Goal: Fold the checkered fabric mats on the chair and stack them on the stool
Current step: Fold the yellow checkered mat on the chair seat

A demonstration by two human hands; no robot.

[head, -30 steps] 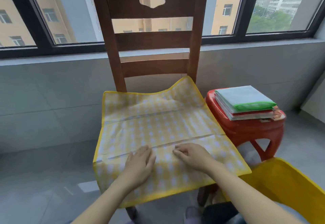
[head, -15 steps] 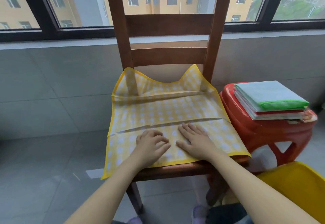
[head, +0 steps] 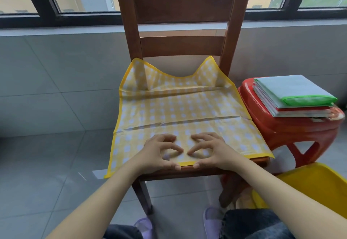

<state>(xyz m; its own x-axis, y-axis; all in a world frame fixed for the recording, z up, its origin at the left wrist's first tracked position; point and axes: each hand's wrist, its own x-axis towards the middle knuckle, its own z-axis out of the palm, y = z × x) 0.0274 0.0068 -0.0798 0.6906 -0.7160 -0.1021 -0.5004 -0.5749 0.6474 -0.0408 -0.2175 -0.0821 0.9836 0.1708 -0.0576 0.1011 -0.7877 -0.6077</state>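
Observation:
A yellow checkered mat [head: 178, 107] with a yellow hem lies spread over the seat of the brown wooden chair [head: 184, 47]. Its far corners ride up against the chair's back posts, and its left side hangs over the seat edge. My left hand [head: 157, 154] and my right hand [head: 212, 152] sit side by side at the middle of the mat's near hem. Their fingers are curled on top of the fabric and their thumbs are at the hem, pinching it. To the right stands the red stool [head: 281, 126], which carries a stack of folded mats [head: 293, 92] with a green-edged one on top.
A yellow plastic bin [head: 309, 186] stands at the lower right, next to my right forearm. A grey tiled wall and a window ledge run behind the chair. The floor is grey tile, and my feet in purple slippers [head: 144, 227] are below the seat.
Both hands have slid from flat on the mat's middle back to its near hem and curled their fingers around it. The camera has moved closer and lower.

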